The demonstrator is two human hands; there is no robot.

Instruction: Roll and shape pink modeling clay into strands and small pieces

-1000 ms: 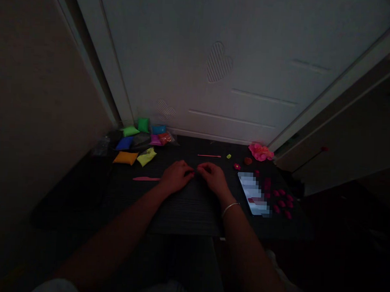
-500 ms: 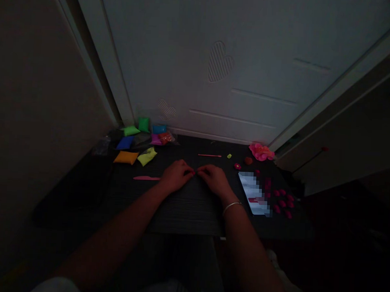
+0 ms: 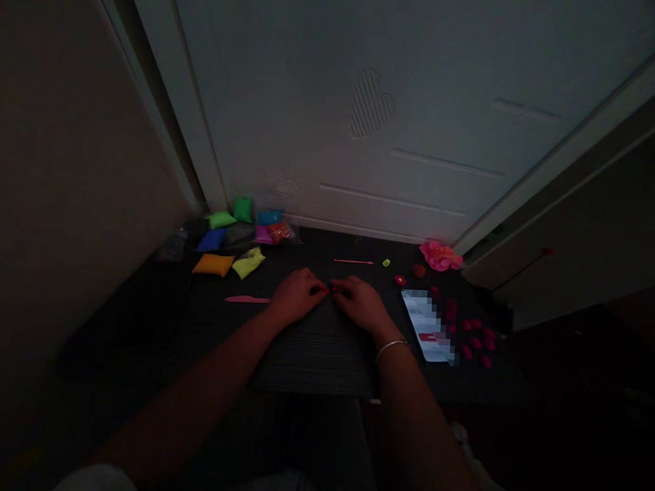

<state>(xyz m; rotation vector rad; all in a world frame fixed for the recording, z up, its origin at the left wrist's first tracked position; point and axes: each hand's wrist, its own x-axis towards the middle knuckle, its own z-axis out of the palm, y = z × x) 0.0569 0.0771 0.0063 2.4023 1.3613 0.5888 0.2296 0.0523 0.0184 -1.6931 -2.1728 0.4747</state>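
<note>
My left hand (image 3: pixel 298 295) rests over the middle of the dark table, thumb and fingertips pinched on a small dark pink piece of clay (image 3: pixel 326 292). Facing it across a narrow gap is my right hand (image 3: pixel 362 305), its fingers drawn together; whatever sits between them is too small and dark to make out. A pink plastic knife (image 3: pixel 246 300) lies by my left hand, its right end hidden behind that hand. Beyond my hands is a thin pink stick tool (image 3: pixel 353 262). A small pink flower with a yellow centre (image 3: pixel 400 280) lies to the right.
Clay packets, among them an orange one (image 3: pixel 213 264) and an opened yellow one (image 3: pixel 248 262), lie at the back left. On the right are a lit phone (image 3: pixel 426 329), several dark pink clay pieces (image 3: pixel 475 339), a reddish lump (image 3: pixel 418 271) and a bright pink ruffled thing (image 3: pixel 441 255).
My fingertips have shifted very slightly, both hands staying pinched at the same spot. The whole view has moved a little; the things on the table lie as before.
</note>
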